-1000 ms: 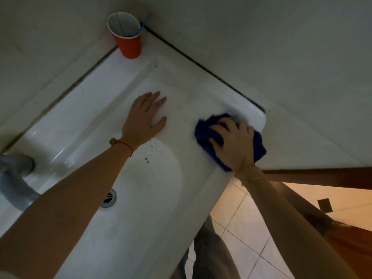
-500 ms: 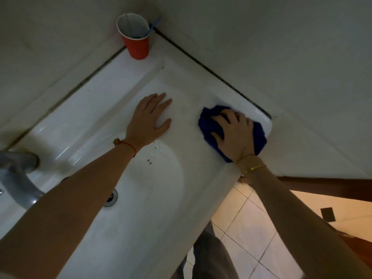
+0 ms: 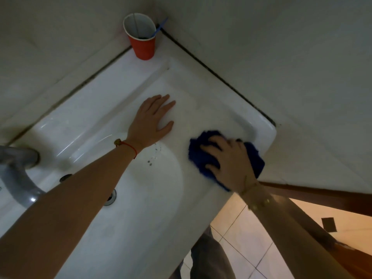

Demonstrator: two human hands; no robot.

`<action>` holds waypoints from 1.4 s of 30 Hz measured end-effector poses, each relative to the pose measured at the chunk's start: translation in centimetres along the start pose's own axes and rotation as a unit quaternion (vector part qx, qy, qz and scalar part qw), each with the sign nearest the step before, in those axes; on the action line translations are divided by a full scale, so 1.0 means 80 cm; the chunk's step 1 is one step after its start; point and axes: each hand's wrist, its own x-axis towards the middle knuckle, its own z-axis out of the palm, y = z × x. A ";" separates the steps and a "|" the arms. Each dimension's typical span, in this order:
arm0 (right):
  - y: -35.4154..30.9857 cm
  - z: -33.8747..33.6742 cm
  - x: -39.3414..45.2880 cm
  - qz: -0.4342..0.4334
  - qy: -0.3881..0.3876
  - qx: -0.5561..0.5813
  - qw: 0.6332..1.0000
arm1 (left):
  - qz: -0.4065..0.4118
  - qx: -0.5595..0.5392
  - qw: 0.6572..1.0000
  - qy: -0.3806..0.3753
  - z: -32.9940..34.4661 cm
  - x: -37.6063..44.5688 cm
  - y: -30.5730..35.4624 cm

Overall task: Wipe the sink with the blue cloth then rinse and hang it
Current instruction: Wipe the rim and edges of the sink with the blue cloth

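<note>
Wiping the sink's right ledge

Your right hand (image 3: 231, 162) presses the blue cloth (image 3: 203, 156) with curled fingers on the sink (image 3: 201, 109) ledge; your left hand (image 3: 151, 121) rests flat, leftward; the unwiped basin lies left.

faucet (image 3: 18, 178) cut off, cloth (image 3: 198, 158) partly hidden

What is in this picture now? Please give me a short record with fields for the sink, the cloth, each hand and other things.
sink: white sink, set in a wall corner
cloth: blue cloth, bunched on the sink's flat right ledge
right hand: right hand grips and presses the cloth
left hand: left hand rests flat on the ledge, fingers straight
cup: red cup upright at the back corner
tap: grey tap, no water seen
drain: drain, partly hidden by the left forearm
</note>
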 end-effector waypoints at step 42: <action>0.088 -0.033 0.039 0.096 0.120 -0.097 0.983 | -0.013 0.000 1.000 -0.016 -0.004 0.003 0.005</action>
